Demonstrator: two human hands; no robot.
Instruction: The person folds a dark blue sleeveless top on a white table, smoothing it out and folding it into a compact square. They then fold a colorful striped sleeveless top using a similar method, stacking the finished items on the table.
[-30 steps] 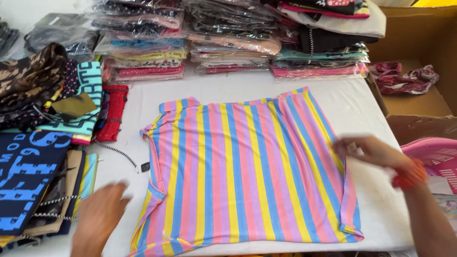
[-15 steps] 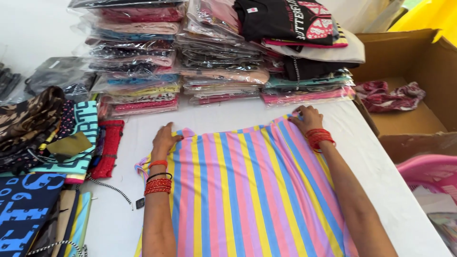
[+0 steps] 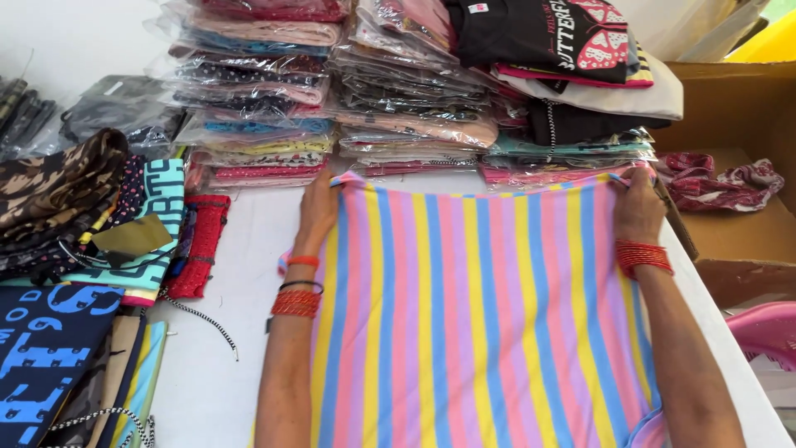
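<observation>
On the white table [image 3: 232, 365], my left hand [image 3: 318, 207] pinches one far corner of the striped shirt [image 3: 473, 323]. My right hand [image 3: 638, 209] pinches the other far corner. Stacks of bagged clothes [image 3: 414, 108] sit just behind it.

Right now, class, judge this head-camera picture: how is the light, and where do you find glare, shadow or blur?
Head view: bright, even light; the white table is nearly washed out at top left. Glare glints on the plastic-wrapped stacks. Shadows are soft, the darkest under the folded clothes at left. The striped cloth, left hand and right hand are sharp; no clear motion blur.
</observation>
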